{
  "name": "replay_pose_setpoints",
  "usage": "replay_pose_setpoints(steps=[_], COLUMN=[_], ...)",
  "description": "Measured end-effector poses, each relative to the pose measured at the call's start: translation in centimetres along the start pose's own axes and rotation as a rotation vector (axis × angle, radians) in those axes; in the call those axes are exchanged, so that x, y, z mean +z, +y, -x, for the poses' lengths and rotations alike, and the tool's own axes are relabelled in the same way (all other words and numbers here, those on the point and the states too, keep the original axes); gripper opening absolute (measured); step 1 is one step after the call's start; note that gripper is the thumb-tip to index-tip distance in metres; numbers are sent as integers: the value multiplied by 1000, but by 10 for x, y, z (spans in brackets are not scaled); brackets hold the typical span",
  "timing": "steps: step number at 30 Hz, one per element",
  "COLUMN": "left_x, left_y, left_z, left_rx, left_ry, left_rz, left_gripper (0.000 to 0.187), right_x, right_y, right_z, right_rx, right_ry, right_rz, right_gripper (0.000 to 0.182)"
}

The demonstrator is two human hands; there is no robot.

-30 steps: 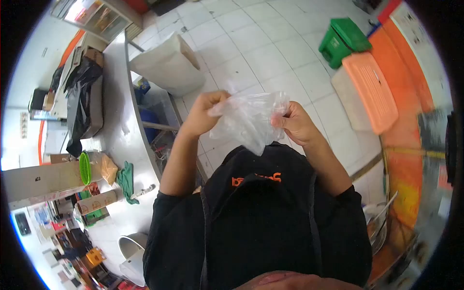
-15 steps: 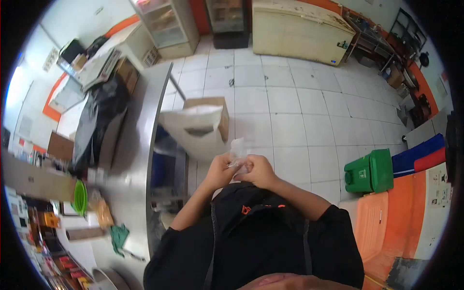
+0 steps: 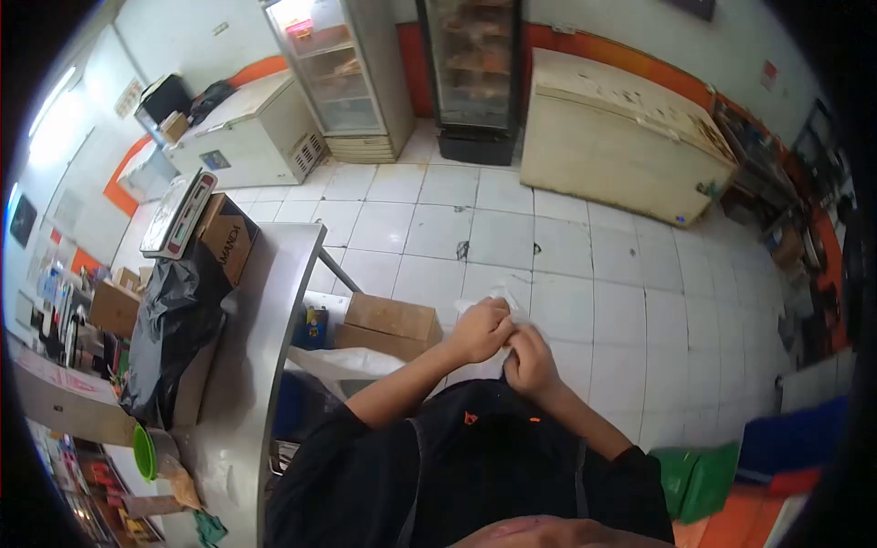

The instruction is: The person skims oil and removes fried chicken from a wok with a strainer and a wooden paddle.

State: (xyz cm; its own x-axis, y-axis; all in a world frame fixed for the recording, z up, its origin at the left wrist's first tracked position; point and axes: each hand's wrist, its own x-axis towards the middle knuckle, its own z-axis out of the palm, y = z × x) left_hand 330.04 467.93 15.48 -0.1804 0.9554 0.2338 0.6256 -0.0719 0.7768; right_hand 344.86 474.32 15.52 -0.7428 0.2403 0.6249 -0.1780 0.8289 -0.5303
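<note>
A crumpled, whitish see-through plastic bag [image 3: 505,294] is held in front of my waist, above the tiled floor. My left hand [image 3: 482,331] is closed on it, knuckles turned up. Right beside it, my right hand [image 3: 533,362] has its fingers curled on the same plastic. The two hands are close together, and most of the bag is hidden by them. Whether anything lies inside it cannot be made out.
To my left runs a steel table [image 3: 245,356] with a black plastic bag [image 3: 174,324], a scale [image 3: 180,215] and a green basket [image 3: 144,452]. A cardboard box [image 3: 388,321] sits beside the table. Fridges and a chest freezer [image 3: 621,137] line the far wall. A green bin [image 3: 699,479] stands at right.
The view has tilted up, showing more of the far wall. Both hands, still on the plastic bag, appear further right and have turned, with the right hand now lower than the left.
</note>
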Motion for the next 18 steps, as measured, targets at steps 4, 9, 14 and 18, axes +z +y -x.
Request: replay_pose_setpoints(steps=[4, 9, 14, 18], left_x=[-42, -110, -173, -242], left_y=[-40, -86, -191, -259], left_z=[-82, -155, -226, -288], left_rx=[-17, -95, -101, -88], left_ry=[216, 407, 605, 688], left_rz=[-334, -552, -660, -723], left_gripper=[14, 9, 12, 15], right_x=[26, 91, 176, 242], right_y=[135, 220, 306, 369], right_z=[-78, -233, -373, -446], right_rx=[236, 506, 800, 754], right_ry=[-238, -253, -263, -244], right_rz=[-231, -1462, -1978, -1816], right_gripper=[38, 42, 27, 32])
